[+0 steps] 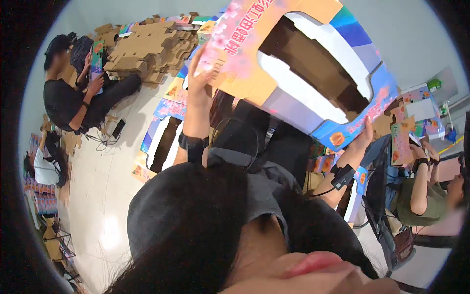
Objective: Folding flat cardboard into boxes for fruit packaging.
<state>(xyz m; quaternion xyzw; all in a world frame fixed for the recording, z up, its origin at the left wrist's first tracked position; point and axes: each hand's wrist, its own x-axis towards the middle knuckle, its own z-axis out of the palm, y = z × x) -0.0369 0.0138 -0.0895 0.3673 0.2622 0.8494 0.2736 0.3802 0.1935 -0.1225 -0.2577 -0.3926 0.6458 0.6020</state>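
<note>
A printed cardboard carton (pixel 245 73), pink, orange and blue with flower and peach pictures, is held up in front of me. It is tilted, and a large oblong opening shows its white and brown inner faces. My left hand (pixel 199 81) grips its left end, fingers spread along the edge. At the lower right corner, my right hand (pixel 361 136) is closed on the blue and pink end panel; part of its fingers is hidden by the carton. Dark bands with small devices sit on both my wrists. Below my left forearm stands another similar carton (pixel 145 171) with a dark opening.
Flat brown cardboard sheets (pixel 147 51) are heaped at the back left. A person in black (pixel 63 100) sits near them, holding a printed piece. Another person (pixel 421 196) handles a pink carton (pixel 402 142) at the right. Cables (pixel 104 140) lie on the pale floor (pixel 112 186).
</note>
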